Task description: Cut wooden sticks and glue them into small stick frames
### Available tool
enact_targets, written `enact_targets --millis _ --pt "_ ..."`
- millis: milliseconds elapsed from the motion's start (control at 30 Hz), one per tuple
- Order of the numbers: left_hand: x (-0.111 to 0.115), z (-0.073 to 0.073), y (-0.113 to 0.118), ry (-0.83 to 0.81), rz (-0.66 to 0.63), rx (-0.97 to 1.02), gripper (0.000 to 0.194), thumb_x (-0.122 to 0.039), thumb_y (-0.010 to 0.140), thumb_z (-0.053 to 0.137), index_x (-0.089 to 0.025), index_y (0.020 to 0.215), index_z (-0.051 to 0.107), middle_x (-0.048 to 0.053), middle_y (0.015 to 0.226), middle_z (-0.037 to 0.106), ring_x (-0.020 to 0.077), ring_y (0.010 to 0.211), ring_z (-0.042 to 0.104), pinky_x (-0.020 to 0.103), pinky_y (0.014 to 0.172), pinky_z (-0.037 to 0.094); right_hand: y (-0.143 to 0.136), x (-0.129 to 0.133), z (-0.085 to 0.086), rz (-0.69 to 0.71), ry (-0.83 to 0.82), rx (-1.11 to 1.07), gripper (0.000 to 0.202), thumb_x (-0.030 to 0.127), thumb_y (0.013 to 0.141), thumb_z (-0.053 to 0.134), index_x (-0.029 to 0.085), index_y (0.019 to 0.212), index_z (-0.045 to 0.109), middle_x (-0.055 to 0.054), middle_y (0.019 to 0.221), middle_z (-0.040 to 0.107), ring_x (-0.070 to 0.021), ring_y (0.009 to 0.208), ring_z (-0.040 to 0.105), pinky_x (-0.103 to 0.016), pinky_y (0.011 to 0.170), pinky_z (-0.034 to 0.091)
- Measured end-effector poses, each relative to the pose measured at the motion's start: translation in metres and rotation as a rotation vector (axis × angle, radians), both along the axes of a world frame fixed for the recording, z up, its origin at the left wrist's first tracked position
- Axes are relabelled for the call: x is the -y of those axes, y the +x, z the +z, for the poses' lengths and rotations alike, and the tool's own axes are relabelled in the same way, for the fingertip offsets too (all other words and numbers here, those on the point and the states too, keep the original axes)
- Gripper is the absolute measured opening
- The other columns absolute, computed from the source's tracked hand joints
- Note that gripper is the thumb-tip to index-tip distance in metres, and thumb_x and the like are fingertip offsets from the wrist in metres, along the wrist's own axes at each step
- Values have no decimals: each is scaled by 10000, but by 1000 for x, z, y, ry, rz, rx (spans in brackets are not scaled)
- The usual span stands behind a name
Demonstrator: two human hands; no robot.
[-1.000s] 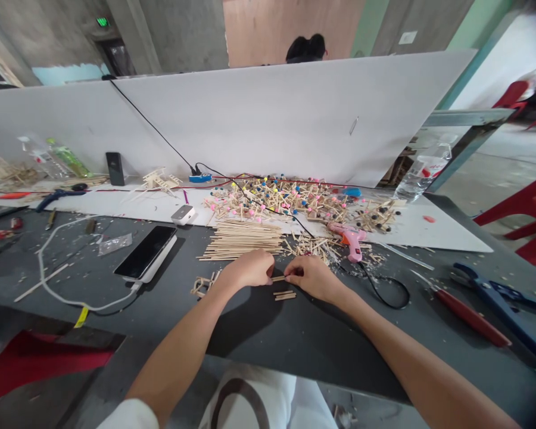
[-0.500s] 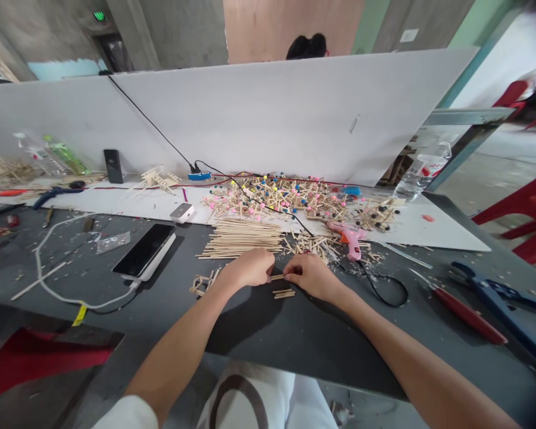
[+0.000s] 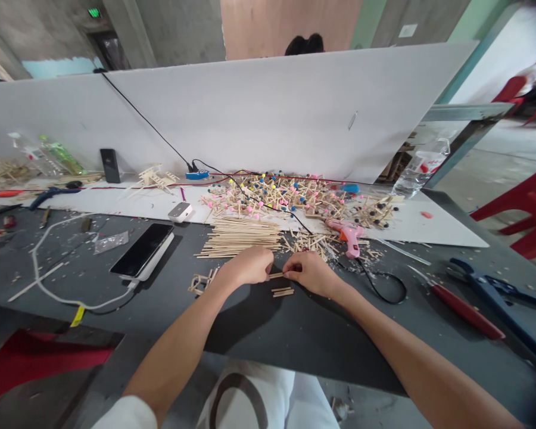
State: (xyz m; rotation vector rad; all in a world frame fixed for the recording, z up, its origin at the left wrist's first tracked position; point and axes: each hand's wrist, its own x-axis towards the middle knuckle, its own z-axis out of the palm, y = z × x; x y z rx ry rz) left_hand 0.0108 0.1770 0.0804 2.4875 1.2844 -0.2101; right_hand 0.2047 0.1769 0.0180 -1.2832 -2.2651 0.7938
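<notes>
Between my two hands is a short wooden stick (image 3: 276, 275), its ends at the fingertips. My left hand (image 3: 252, 264) is closed on its left end, and my right hand (image 3: 307, 271) pinches the right end. Just below lie a few short cut sticks (image 3: 283, 292) on the dark table. Behind my left hand is a row of long thin wooden sticks (image 3: 239, 237). A small frame of glued sticks (image 3: 199, 283) sits left of my left wrist, partly hidden by the forearm. Past my right hand lies a heap of short stick pieces (image 3: 310, 243).
A pink glue gun (image 3: 349, 236) with a black cord lies right of the heap. Further right are a red-handled tool (image 3: 467, 311) and blue pliers (image 3: 491, 298). A phone (image 3: 143, 250) lies left, cabled. Ball-tipped stick pieces (image 3: 277, 193) pile along the white board.
The view has shifted very slightly. Both hands keep their hold on the short stick, with almost no visible movement.
</notes>
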Motion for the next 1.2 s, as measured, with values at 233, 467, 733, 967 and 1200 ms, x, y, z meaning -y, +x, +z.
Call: enact_targets --millis 233,467,733,967,1200 --pt "0 2 1 0 4 1 87 -113 704 670 -149 739 742 74 712 718 180 637 629 253 525 339 0 1 -1 -2 26 -1 93 147 752 678 201 736 752 4 713 697 -126 641 603 -236 621 410" --pt "-1 -2 1 31 3 -1 106 -117 695 661 -153 737 751 71 690 714 170 595 606 257 517 320 -1 1 0 -12 25 -2 84 144 748 694 198 755 758 0 734 702 -127 657 605 -237 636 414" --pt "-4 -6 -1 50 -20 20 82 -141 681 674 -159 724 742 74 700 712 171 591 598 259 525 331 -1 1 0 15 53 -3 104 122 751 685 194 739 760 -2 718 693 -124 643 591 -237 625 399" --pt "-4 -5 0 64 -52 19 104 -116 677 643 -151 700 738 86 677 699 183 599 603 266 545 359 -1 0 -3 27 71 4 127 121 750 668 204 731 764 -8 721 694 -136 655 595 -244 635 406" --pt "-3 -5 -1 54 -56 21 148 -94 671 622 -149 723 750 92 694 711 176 595 603 253 554 377 -2 0 0 26 54 -10 138 101 735 658 195 715 757 -5 715 697 -131 649 597 -238 630 406"
